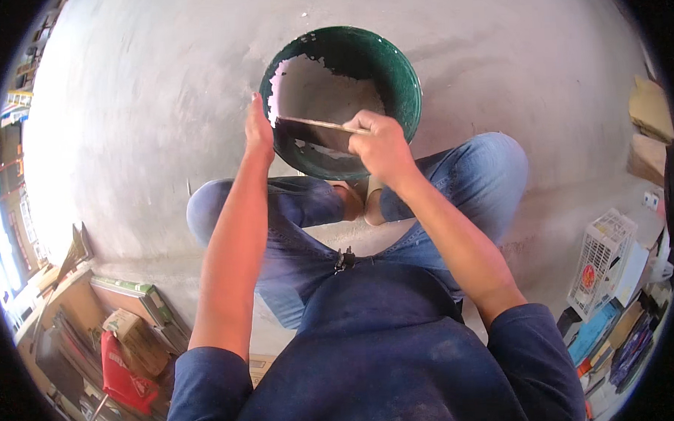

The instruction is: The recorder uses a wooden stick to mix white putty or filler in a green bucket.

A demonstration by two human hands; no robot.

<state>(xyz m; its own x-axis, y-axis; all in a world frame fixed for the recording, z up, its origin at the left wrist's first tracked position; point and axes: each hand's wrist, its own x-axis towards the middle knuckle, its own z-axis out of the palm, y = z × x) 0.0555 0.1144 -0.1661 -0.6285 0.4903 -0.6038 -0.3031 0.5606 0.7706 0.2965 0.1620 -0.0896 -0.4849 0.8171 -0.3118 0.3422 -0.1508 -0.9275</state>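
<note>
Here, the left arm rises from the lower edge nearly straight, leaning slightly inward, and brings the left hand (257,128) up against the outer left side of a green bucket (411,82). Its fingers point away from the body; seen edge-on, they do not let me tell whether they grip the rim or only rest against the wall. The right arm slants up and to the left from a bent elbow, its forearm passing above the right knee. The right hand (383,146), knuckles up and over the bucket's near right part, is curled closed around one end of a thin stick-like tool (312,124). That tool runs across the opening toward the left inner wall, where a pale layer (325,85) with a ragged edge coats the inside. The bucket stands on the grey floor (495,71), just beyond the feet (348,203), between the bent knees in blue jeans (477,176).
</note>
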